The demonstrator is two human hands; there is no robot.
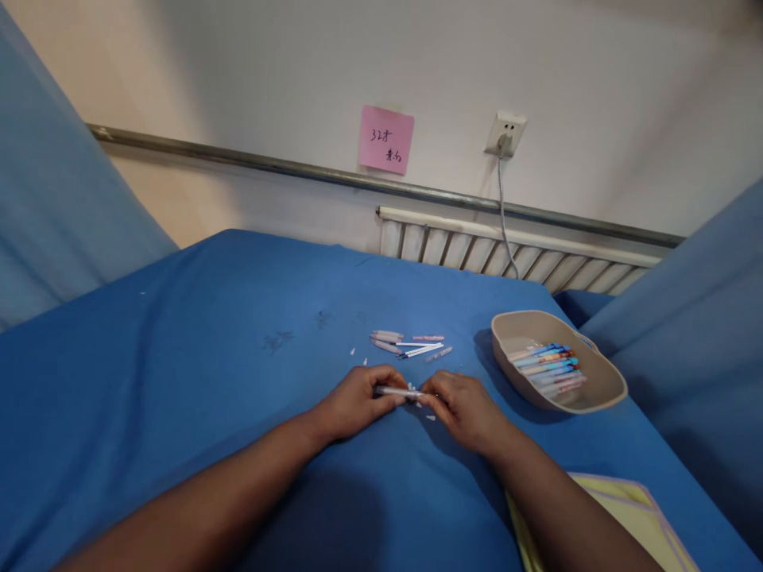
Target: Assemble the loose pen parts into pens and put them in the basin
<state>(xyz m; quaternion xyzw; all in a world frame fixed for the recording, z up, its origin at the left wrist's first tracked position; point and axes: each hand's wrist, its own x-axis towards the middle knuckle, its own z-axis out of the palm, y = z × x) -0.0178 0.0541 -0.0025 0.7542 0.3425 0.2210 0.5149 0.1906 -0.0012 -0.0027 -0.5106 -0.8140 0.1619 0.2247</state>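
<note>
A slim, pale pen lies level between my two hands, low over the blue cloth. My left hand is closed around its left part, thumb below and fingers above. At the other end, the fingers of my right hand pinch the pen's tip. Small white cone-shaped tips are scattered on the cloth under and around my fingers. Just beyond my hands lie several pale pen barrels, white ink refills with dark ends, and a clear patterned barrel.
A beige basket holding several blue, orange and pink pens stands at the right. A yellow folder-like item lies under my right forearm. Behind the blue-covered table are a radiator, a metal rail and a plugged-in cable.
</note>
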